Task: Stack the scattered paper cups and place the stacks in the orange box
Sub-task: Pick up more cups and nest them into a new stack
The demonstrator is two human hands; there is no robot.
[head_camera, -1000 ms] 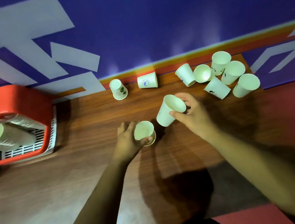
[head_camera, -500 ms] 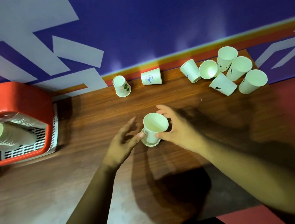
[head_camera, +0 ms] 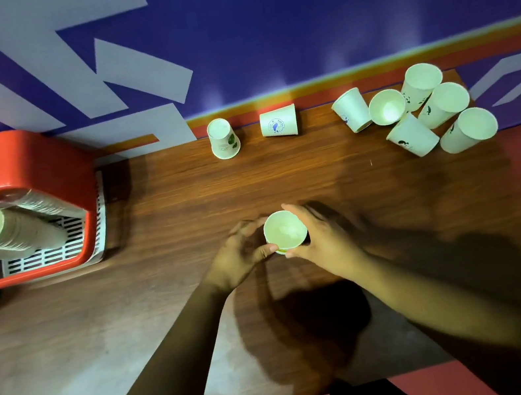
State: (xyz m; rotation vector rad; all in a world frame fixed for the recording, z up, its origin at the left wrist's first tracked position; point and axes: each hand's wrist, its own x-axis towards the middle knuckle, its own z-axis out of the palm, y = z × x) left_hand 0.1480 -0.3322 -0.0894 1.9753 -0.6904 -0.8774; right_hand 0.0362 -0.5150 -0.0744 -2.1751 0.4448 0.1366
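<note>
Paper cups (head_camera: 285,234), nested into a short stack, are standing upright with the mouth facing up near the middle of the wooden table (head_camera: 175,316). Both forearms are reaching in from below, the left hand (head_camera: 238,257) and right hand (head_camera: 324,241) curling fingers around opposite sides, gripping it. Eight loose cups (head_camera: 412,135) are lying along the far edge, and long stacks are lying in the orange box (head_camera: 13,164) at left.
</note>
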